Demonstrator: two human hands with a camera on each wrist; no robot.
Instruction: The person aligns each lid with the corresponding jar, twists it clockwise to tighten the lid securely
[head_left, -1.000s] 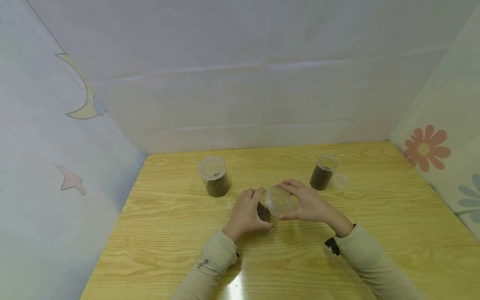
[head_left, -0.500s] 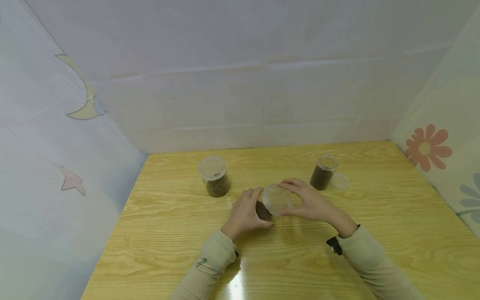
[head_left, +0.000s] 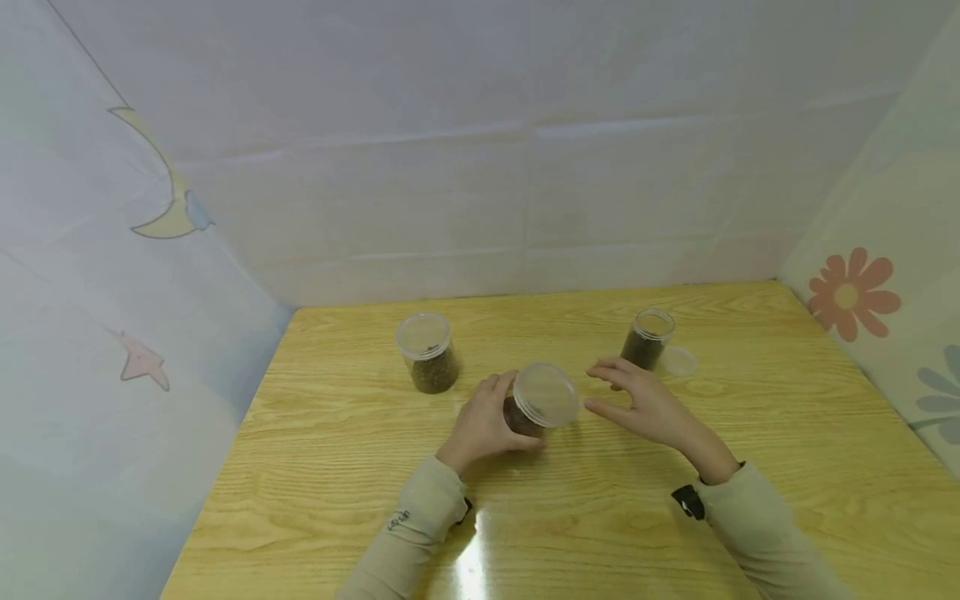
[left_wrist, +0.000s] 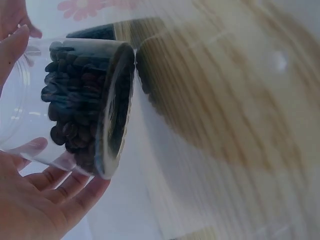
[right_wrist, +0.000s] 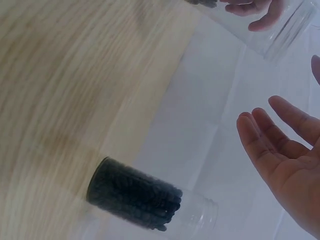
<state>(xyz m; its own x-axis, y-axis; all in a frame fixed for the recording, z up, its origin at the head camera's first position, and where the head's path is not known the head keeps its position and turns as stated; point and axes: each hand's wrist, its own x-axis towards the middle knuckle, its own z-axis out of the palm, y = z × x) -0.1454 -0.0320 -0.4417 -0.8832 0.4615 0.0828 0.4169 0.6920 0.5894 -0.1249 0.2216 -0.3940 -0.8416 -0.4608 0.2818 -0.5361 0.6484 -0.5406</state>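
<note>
My left hand (head_left: 480,427) grips a clear round jar (head_left: 523,421) partly filled with dark beans (left_wrist: 75,95); thumb and fingers wrap its sides. A clear lid (head_left: 547,395) caps this jar, which leans a little to the right, its base close over the table in the left wrist view. Just right of the lid is my right hand (head_left: 648,406), holding nothing, its fingers (right_wrist: 262,142) spread and slightly bent, apart from the jar. Beyond that hand stands a slimmer clear jar (head_left: 642,350) of dark beans with an uncovered mouth, its lower part overlapped by the fingers.
A wide clear jar (head_left: 435,367) with brown contents and a lid stands at the back left of the wooden table (head_left: 337,467). One loose clear lid (head_left: 680,362) lies beside the slim jar. A pale printed curtain (head_left: 525,200) borders the table behind and at both sides.
My right hand has let go of the lid and drawn back to the right, its fingers opening. The held jar has turned more upright and shifted slightly left in my left hand.
</note>
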